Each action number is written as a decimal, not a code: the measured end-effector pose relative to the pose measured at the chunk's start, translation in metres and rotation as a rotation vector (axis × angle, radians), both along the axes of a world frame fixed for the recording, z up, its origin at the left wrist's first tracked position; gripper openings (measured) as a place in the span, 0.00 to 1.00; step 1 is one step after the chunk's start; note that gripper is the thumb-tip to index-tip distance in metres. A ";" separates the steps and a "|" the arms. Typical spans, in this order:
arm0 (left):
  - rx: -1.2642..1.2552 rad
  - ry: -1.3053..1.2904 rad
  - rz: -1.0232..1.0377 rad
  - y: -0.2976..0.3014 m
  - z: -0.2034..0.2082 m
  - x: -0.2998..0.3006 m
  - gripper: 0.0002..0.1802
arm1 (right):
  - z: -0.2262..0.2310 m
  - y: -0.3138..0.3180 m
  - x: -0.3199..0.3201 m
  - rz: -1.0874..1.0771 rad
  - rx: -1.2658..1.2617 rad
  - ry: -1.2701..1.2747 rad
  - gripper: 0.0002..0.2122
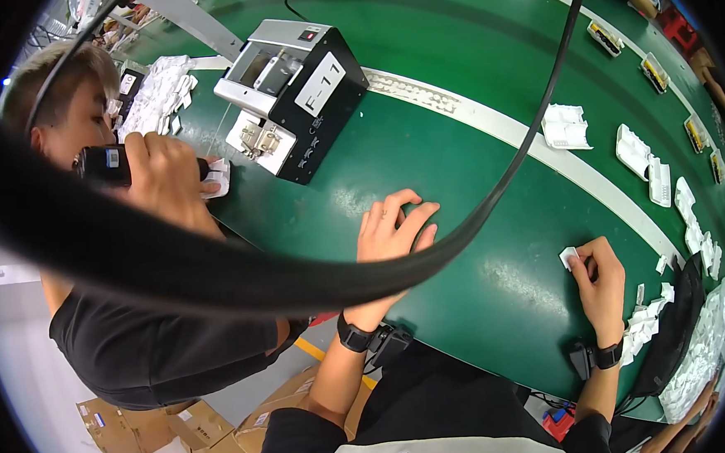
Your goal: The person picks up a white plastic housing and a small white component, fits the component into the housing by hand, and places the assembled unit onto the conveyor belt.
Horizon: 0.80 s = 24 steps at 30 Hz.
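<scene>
My left hand (392, 231) hovers over or rests on the green table, its fingers bent and spread, with nothing visible in them. A thick black cable crosses in front of its wrist. Farther right, my right hand (600, 282) pinches a small white plastic piece (568, 257) between thumb and fingers, just above the tabletop. Beside that hand lies a row of white plastic parts (647, 325). Both my wrists carry black straps with small black devices. Ahead and left of my left hand stands a black and silver bench machine (292, 98).
At the left a co-worker's hand (160, 168) grips a black tool (106, 166) over a white part. White pieces heap (159, 93) behind. White housings (566, 127) stand on the far green belt (451, 38). A black pouch (680, 332) lies at right; cardboard boxes (200, 427) sit on the floor.
</scene>
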State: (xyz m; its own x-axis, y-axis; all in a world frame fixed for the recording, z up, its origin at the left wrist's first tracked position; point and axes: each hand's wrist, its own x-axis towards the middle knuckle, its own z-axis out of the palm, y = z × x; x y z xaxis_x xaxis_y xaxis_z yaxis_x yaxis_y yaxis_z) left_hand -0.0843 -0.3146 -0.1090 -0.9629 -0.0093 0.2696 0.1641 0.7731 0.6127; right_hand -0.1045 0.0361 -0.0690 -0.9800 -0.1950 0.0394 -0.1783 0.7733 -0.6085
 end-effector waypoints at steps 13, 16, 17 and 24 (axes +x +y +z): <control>0.021 0.026 -0.009 0.000 -0.002 -0.001 0.18 | -0.001 -0.001 0.001 -0.008 0.006 0.006 0.06; 0.018 0.024 -0.017 -0.002 -0.002 -0.001 0.18 | 0.001 -0.002 0.002 -0.014 0.005 -0.023 0.06; 0.017 0.025 -0.024 -0.002 -0.002 -0.001 0.17 | 0.001 -0.002 0.002 -0.015 0.003 -0.017 0.06; -0.036 0.042 -0.032 -0.003 0.005 0.000 0.14 | 0.001 -0.003 0.001 -0.006 -0.005 -0.019 0.06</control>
